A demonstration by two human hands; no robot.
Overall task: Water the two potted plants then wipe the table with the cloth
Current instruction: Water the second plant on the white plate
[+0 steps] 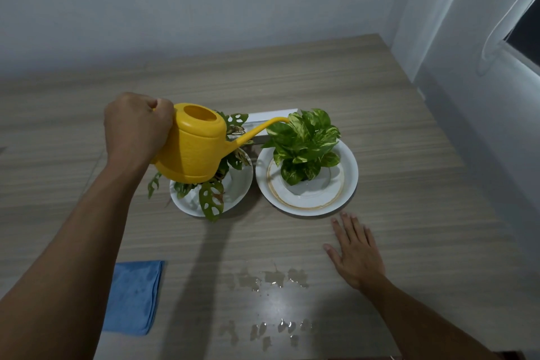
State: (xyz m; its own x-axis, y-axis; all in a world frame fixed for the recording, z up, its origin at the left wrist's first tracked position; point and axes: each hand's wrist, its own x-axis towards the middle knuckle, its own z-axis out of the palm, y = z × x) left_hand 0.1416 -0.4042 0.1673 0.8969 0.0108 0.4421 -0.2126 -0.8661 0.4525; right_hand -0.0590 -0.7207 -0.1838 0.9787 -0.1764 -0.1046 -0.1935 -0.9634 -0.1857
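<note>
Your left hand (137, 128), grip clenched on the yellow watering can (194, 149), tips its spout over the right potted plant (305, 145); your right hand (358, 254) lies released on the counter (409, 184) near the blue cloth (133, 297).

The surface (380, 114) is pale wood-grain laminate, set into a corner of the room. Two white plates sit side by side near its middle, almost touching: the left plate (238, 187) and the right plate (349, 181) (ringed with a brownish stain), each carrying a plant. Behind them lies a flat white box (264, 120). A folded blue cloth (133, 297) lies at the near left. Water puddles (271, 279) spread across the near middle. The right hand (358, 251) rests flat, just beside them.
</note>
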